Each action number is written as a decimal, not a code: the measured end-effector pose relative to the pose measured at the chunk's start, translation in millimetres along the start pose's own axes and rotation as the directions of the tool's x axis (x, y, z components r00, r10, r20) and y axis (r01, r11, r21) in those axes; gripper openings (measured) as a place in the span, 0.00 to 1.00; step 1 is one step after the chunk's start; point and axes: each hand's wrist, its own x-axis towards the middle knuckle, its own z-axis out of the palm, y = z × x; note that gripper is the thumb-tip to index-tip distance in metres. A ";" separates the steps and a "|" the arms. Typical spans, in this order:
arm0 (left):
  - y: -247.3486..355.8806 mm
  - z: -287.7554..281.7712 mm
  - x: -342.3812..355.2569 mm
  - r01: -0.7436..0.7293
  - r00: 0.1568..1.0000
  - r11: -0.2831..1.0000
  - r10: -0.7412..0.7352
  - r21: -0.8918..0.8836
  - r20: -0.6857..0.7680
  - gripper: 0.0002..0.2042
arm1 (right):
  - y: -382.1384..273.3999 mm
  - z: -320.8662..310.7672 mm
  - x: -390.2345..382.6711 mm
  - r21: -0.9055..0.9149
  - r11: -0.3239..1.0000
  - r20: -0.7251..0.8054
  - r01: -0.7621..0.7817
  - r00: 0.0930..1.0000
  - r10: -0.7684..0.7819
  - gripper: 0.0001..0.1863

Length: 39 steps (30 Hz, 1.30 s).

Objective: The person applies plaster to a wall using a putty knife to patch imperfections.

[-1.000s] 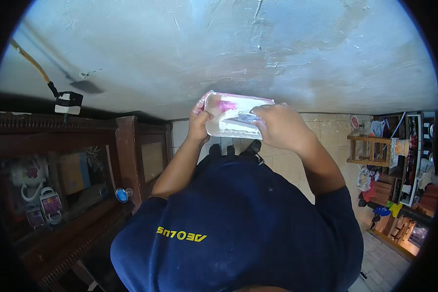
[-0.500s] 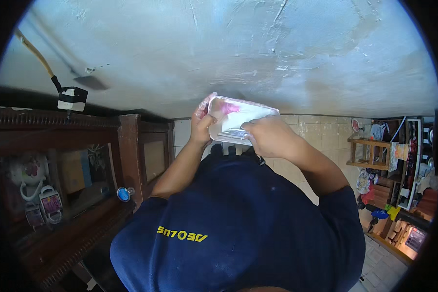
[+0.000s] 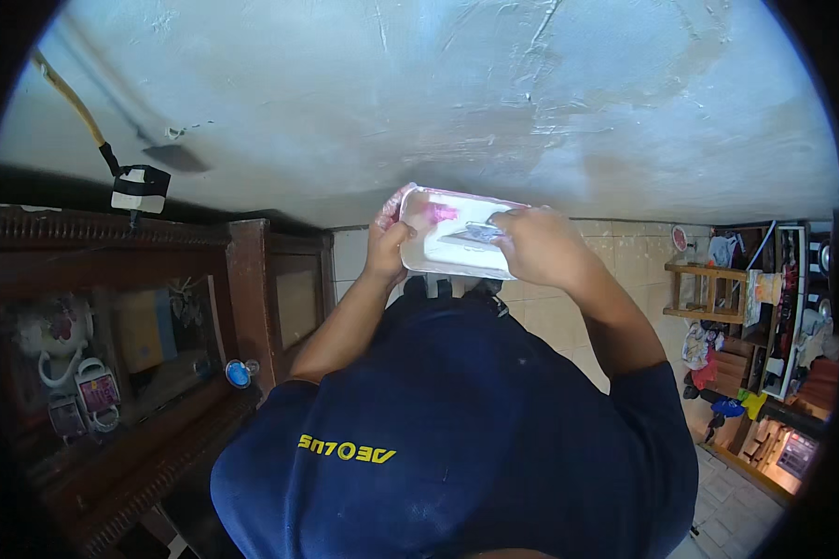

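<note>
In front of my chest, my left hand (image 3: 387,244) grips one end of a shallow whitish plastic tub (image 3: 457,269), thumb over the rim. White paste (image 3: 443,244) lies inside, with a pink patch near the left end. My right hand (image 3: 543,248) reaches over the tub's right side, its fingers closed on a flat grey metal scraper (image 3: 478,232) whose blade lies in the paste. The scraper's grip is mostly hidden by those fingers. White residue marks my left fingers.
Just beyond the tub rises a pale, roughly plastered wall (image 3: 364,112). A cable-hung black and white box (image 3: 141,189) sits by a dark wooden glass-fronted cabinet (image 3: 247,298) on the left. To the right, a wooden stool (image 3: 708,291) and cluttered shelves stand on the tiled floor (image 3: 615,261).
My right hand has moved slightly right, and the scraper has shifted from the tub's near side up toward its middle. My left hand keeps its hold on the tub.
</note>
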 end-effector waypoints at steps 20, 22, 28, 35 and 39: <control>13.3 19.0 -2.4 0.058 0.997 0.996 -0.061 -0.071 -0.055 0.26 | 53.7 42.2 -21.0 0.824 0.543 -0.383 0.161 0.864 0.325 0.08; 10.7 16.3 0.7 0.058 0.996 0.997 -0.061 -0.057 -0.063 0.26 | 54.6 38.1 -26.8 0.813 0.570 -0.372 0.119 0.859 0.351 0.08; 22.8 40.9 0.4 0.097 0.993 0.991 -0.089 -0.095 0.081 0.26 | 52.4 17.4 -34.3 0.858 0.350 -0.498 0.376 0.776 0.387 0.08; 24.0 43.2 5.5 0.127 0.990 0.986 -0.121 -0.104 0.067 0.24 | 27.6 -57.7 -41.6 0.143 0.895 -0.984 0.421 0.155 0.085 0.13; 22.7 40.1 7.6 0.105 0.994 0.989 -0.103 -0.106 0.025 0.24 | 33.5 -107.7 -33.2 -0.338 0.939 -0.941 0.065 -0.059 -0.334 0.22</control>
